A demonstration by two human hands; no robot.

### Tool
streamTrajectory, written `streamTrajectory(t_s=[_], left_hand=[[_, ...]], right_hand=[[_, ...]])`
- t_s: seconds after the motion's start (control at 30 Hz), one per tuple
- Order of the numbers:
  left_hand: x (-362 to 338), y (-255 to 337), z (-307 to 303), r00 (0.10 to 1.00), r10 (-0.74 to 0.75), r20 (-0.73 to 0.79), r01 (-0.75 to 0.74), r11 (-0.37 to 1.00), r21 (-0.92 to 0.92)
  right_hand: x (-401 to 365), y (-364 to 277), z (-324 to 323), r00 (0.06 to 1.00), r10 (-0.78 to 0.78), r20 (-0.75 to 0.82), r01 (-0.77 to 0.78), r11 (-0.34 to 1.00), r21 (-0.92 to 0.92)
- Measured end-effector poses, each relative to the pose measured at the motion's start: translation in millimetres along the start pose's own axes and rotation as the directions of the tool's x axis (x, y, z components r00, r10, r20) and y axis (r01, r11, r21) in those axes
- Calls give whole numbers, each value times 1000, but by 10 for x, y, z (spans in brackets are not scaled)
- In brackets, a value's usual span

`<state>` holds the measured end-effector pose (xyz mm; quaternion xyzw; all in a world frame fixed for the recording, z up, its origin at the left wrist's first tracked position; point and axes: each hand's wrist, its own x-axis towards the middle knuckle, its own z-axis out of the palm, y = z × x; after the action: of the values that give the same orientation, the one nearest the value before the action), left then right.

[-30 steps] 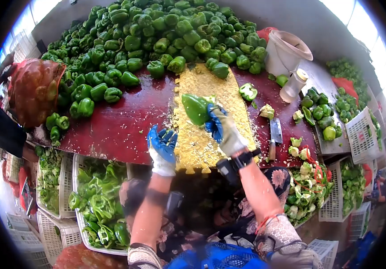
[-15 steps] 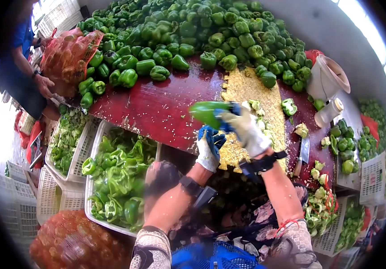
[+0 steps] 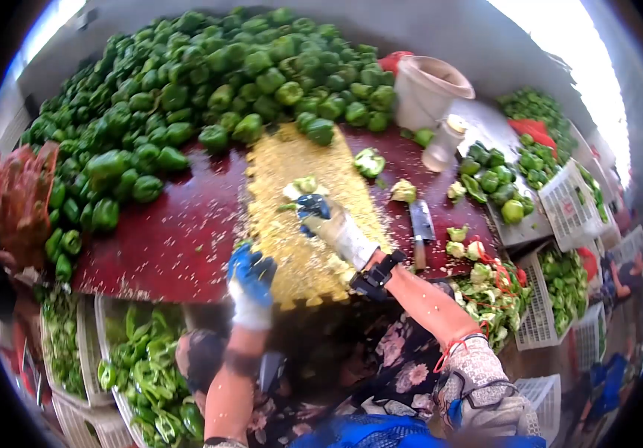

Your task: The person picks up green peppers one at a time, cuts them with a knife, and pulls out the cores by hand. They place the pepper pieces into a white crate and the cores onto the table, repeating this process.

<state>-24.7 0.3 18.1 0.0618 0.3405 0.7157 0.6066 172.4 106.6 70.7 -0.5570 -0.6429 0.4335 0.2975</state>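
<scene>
My left hand (image 3: 252,280), in a blue and white glove, is raised over the front edge of the red table (image 3: 165,254), fingers apart and nothing in them. My right hand (image 3: 327,222), gloved the same way, is over the yellow mat (image 3: 280,160), its fingers curled at pale green pepper pieces (image 3: 305,185); what it grips, if anything, is hidden. A cut pepper (image 3: 369,162) and a pepper core (image 3: 404,190) lie to the right, beside a cleaver (image 3: 421,224). Whole green peppers (image 3: 217,75) are heaped at the back.
A white bucket (image 3: 422,97) and a clear jar (image 3: 445,143) stand at the back right. Crates of cut peppers (image 3: 150,366) are at the lower left. A red mesh bag (image 3: 21,201) is at the left; more crates (image 3: 569,209) stand at the right.
The view has turned to the right. The green pepper is gone from my right hand, which is now down at the pieces on the mat. My left hand has opened and moved apart from it.
</scene>
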Motion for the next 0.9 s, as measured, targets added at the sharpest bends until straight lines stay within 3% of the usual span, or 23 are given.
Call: streamTrajectory(t_s=[0.07,0.13,0.2,0.27,0.33,0.4,0.47,0.5,0.53,0.57,0.6,0.63,0.67,0.7,0.73,0.77,0.8,0.83,0.87,0.9], left_hand=[[-58,11,74,1000,-3,8,2,999,54],[-107,9,135,1000,1,1,-1,995,95],[-128,-23,185,1000,4,-22,-1,990,139],[-80,-89,125,999,27,42,-36,971,237],[-62,-88,150,996,-82,-23,85,982,170],[-16,-121,118,995,-102,17,98,982,163],[-45,-102,192,993,-111,33,104,978,179],[-30,-112,187,993,-110,41,101,978,184],[-40,-104,210,993,-110,53,99,979,176],[-25,-114,201,991,-116,68,103,981,164],[3,-126,165,990,-116,77,103,983,153],[17,-137,143,989,-115,89,102,986,135],[16,-141,144,988,-117,102,105,987,120],[7,-125,171,985,-134,113,121,986,112],[-11,-114,232,986,-139,88,125,981,147],[3,-132,229,985,-149,90,133,978,163],[15,-159,225,982,-164,95,145,973,180],[7,-169,268,985,-160,67,143,967,213],[-6,-172,304,987,-155,40,140,959,245],[5,-194,270,989,-137,62,115,954,277]], right_hand=[[194,261,-357,943,31,-331,36,980,194],[250,234,-915,919,110,-377,-73,991,111],[553,402,-1246,746,-29,-665,-151,966,-211],[822,490,-1527,789,-134,-599,-192,873,-449],[909,328,-1679,896,-6,-443,-198,889,-412],[1152,327,-1700,924,50,-379,-242,844,-479],[1344,438,-1581,956,38,-290,-209,780,-590],[1378,565,-1570,996,3,-84,-56,768,-638],[1510,722,-1431,984,-35,-177,-123,584,-803],[1423,700,-1353,961,-191,-200,-69,534,-843],[1394,625,-1334,978,-34,-207,-130,678,-724],[1393,747,-1308,949,-196,-249,-37,713,-700],[1459,835,-1287,934,-207,-291,-1,813,-582],[1431,823,-1205,883,-324,-339,89,826,-557],[1232,568,-1132,939,-265,-218,138,874,-467],[1097,377,-975,965,-142,-220,8,855,-518],[779,8,-819,999,-1,-36,-8,968,-249],[458,-271,-606,998,-69,0,67,969,-238],[418,-104,-404,975,-224,8,207,885,-417],[257,-166,-257,959,-276,64,277,868,-412]])
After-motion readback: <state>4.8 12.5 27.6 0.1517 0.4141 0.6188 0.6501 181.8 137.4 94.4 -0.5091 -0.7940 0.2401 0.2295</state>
